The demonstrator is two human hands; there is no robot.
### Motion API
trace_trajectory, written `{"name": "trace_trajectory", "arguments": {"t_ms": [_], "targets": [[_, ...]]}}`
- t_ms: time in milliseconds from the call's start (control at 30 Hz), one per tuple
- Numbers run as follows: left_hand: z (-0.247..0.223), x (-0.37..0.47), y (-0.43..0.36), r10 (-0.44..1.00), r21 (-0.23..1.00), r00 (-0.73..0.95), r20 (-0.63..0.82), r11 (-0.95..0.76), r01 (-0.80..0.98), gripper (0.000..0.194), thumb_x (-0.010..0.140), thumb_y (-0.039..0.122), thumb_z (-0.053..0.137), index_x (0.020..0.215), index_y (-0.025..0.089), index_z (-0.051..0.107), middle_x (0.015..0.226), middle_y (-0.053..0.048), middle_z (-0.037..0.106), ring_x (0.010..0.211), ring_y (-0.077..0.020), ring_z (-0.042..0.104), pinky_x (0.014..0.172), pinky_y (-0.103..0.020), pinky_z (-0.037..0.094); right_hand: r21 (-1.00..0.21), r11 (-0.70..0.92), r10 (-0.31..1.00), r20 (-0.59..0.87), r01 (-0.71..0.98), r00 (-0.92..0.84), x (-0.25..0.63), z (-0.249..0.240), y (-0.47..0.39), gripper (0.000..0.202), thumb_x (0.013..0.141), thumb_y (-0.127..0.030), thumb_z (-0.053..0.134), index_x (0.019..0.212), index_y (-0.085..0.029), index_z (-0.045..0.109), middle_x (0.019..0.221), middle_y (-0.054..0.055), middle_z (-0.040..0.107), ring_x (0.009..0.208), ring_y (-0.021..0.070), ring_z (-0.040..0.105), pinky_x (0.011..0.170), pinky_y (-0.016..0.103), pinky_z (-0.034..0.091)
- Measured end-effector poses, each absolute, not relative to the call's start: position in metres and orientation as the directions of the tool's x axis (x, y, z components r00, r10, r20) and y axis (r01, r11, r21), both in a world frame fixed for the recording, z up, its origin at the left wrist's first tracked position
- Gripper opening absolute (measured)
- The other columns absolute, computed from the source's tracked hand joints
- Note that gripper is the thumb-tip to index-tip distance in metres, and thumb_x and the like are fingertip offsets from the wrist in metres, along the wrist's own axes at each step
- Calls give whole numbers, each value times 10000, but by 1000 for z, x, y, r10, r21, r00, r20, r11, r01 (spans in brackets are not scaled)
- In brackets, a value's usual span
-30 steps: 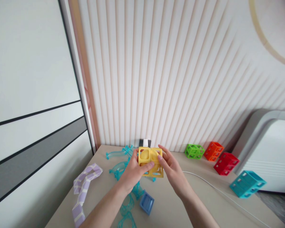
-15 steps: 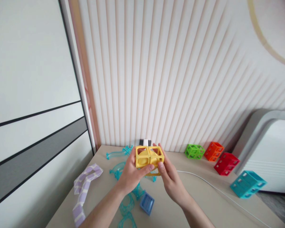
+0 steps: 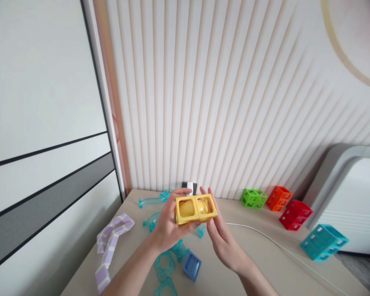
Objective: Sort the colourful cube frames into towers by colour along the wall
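A yellow block of joined open-sided cubes point(image 3: 196, 209) is held up above the table, with rounded yellow shapes visible inside. My left hand point(image 3: 167, 224) grips its left end, thumb along the lower edge and fingers behind. At the right end, my right hand point(image 3: 222, 240) holds it between the thumb below and the fingers at the side. Beneath the hands lie translucent teal pieces point(image 3: 165, 265) and a small blue tray-like piece point(image 3: 191, 266).
On the table point(image 3: 249, 263), a purple-and-white strip point(image 3: 111, 240) lies left. Green point(image 3: 254, 198), orange point(image 3: 278, 198), red point(image 3: 295, 215) and blue-teal point(image 3: 323, 242) cube blocks stand right. A white cable point(image 3: 265, 234) crosses the table; a black-and-white object point(image 3: 189, 188) sits by the wall.
The yellow block has tilted, so its two open faces show more squarely and its lower part is hidden. My left fingers now show behind its top edge.
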State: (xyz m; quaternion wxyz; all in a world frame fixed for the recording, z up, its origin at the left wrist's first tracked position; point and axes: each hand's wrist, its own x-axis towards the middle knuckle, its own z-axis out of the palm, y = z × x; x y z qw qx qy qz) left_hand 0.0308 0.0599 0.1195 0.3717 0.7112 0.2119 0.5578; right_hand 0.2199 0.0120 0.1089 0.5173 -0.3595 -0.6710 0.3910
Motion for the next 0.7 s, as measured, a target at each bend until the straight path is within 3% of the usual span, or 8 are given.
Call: {"name": "trace_trajectory", "arguments": {"t_ms": [100, 200, 267, 333, 433, 533, 633, 700], "targets": [[112, 22, 72, 458, 446, 272, 846, -888, 109, 451, 858, 227, 782, 1238, 289, 546, 1412, -105, 510, 1336, -299, 543, 1053, -462, 534, -917, 398, 891, 391, -16, -231, 223, 113, 8, 711, 1017, -627, 434, 1638, -401, 172, 1737, 1, 121, 1588, 248, 148, 1260, 495, 223], [107, 21, 77, 279, 199, 335, 900, -947, 253, 434, 913, 144, 689, 1283, 310, 533, 1543, -96, 389, 1440, -297, 431, 1167, -542, 430, -947, 308, 932, 320, -88, -172, 220, 120, 7, 734, 983, -650, 508, 1618, -360, 283, 1696, 55, 292, 1548, 278, 297, 1214, 490, 341], [107, 23, 75, 219, 98, 370, 903, -943, 318, 461, 916, 104, 665, 1300, 319, 527, 1597, -81, 328, 1492, -304, 360, 1235, -610, 303, -957, 255, 954, 272, -139, -123, 217, 124, 8, 716, 959, -588, 616, 1580, -328, 373, 1625, 87, 434, 1475, 287, 435, 1173, 471, 411], [109, 25, 71, 218, 68, 436, 873, -940, 335, 522, 918, 87, 653, 1355, 323, 494, 1647, -83, 253, 1527, -314, 305, 1246, -623, 273, -951, 231, 965, 251, -204, -76, 217, 126, 12, 671, 929, -513, 702, 1518, -301, 460, 1527, 106, 557, 1361, 293, 565, 1110, 452, 482], [111, 24, 68, 266, 123, 575, 774, -953, 276, 629, 930, 213, 696, 1478, 310, 401, 1698, -122, 139, 1562, -358, 224, 1220, -586, 345, -920, 263, 961, 278, -289, -11, 222, 125, 17, 617, 891, -449, 764, 1441, -294, 534, 1417, 113, 645, 1219, 297, 659, 1012, 440, 549], [108, 22, 68, 312, 282, 613, 726, -948, 148, 814, 917, 490, 694, 1584, 282, 278, 1721, -163, 53, 1577, -403, 144, 1220, -569, 339, -885, 317, 944, 329, -342, 24, 229, 125, 21, 585, 853, -403, 806, 1385, -336, 570, 1489, 94, 585, 1245, 300, 639, 1002, 443, 556], [107, 26, 67, 487, 528, 459, 743, -848, 46, 822, 943, 560, 624, 1613, 298, 227, 1726, -144, 94, 1587, -386, 102, 1263, -578, 218, -861, 351, 932, 360, -369, 46, 230, 128, 21, 573, 828, -406, 818, 1352, -347, 593, 1539, 83, 535, 1309, 318, 594, 1042, 469, 531], [113, 31, 62, 700, 750, 317, 640, -659, -57, 732, 982, 518, 585, 1600, 302, 256, 1693, -136, 243, 1576, -347, 193, 1268, -551, 221, -844, 353, 928, 371, -403, 36, 228, 129, 20, 593, 822, -434, 811, 1365, -344, 590, 1543, 93, 532, 1331, 342, 577, 1046, 497, 525]]}}
